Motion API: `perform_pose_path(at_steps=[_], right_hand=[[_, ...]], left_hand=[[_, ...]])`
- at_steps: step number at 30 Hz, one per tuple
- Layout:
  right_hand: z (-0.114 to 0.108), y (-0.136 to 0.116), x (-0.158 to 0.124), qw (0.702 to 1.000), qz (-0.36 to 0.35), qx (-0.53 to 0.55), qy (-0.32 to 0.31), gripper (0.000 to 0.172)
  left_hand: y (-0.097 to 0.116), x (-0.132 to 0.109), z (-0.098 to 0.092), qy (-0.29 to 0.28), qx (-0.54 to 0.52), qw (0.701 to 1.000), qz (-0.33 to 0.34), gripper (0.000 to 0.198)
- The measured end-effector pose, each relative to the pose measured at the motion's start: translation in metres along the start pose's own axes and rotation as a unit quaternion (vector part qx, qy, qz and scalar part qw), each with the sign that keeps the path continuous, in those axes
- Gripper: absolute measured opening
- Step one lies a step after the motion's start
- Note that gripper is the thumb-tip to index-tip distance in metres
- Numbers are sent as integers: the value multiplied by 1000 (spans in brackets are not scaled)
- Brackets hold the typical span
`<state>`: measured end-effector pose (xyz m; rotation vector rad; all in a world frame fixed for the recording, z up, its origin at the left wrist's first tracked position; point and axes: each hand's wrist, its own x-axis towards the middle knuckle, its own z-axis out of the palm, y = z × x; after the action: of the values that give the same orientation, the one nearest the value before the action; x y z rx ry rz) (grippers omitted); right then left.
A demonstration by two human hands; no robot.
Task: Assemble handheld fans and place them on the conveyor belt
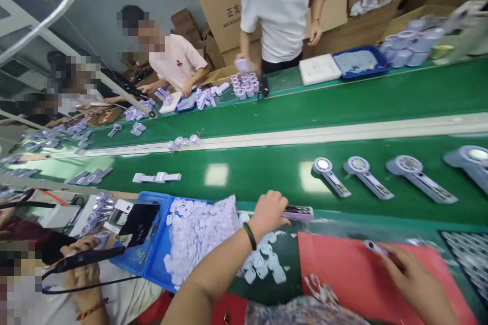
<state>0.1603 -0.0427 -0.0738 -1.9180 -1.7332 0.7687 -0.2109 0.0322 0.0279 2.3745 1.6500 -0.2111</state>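
Observation:
My left hand [269, 213], with a dark bangle at the wrist, is closed over a lavender handheld fan [301, 213] at the near edge of the green belt. The fan's open handle with inner parts sticks out to the right; its other end is hidden under my fingers. Over a red mat [335, 269], my right hand [414, 277] is closed on a small pale piece with a dark tip [375, 248], whose kind I cannot make out. Below my left hand lie loose pale plastic pieces [263, 261].
Several fans [366, 177] lie along the green belt [259, 162]. Left of my arm stands a blue tray [154, 264] heaped with pale pieces. A neighbour's hands [82, 269] work beside a black corded tool [89, 258]. Two people stand or sit across the belt. A patterned tray [468, 254] lies right.

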Motion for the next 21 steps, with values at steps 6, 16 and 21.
perform_pose_path(at_steps=[6, 16, 21], right_hand=[[-38, 17, -8, 996, -3, 66, -55, 40], [-34, -29, -26, 971, -156, -79, -164, 27], [-15, -5, -30, 968, -181, -15, -172, 31]], left_hand=[[170, 5, 57, 26, -38, 994, 104, 42], [182, 9, 69, 19, -153, 982, 112, 43], [181, 3, 92, 40, -190, 972, 134, 28]])
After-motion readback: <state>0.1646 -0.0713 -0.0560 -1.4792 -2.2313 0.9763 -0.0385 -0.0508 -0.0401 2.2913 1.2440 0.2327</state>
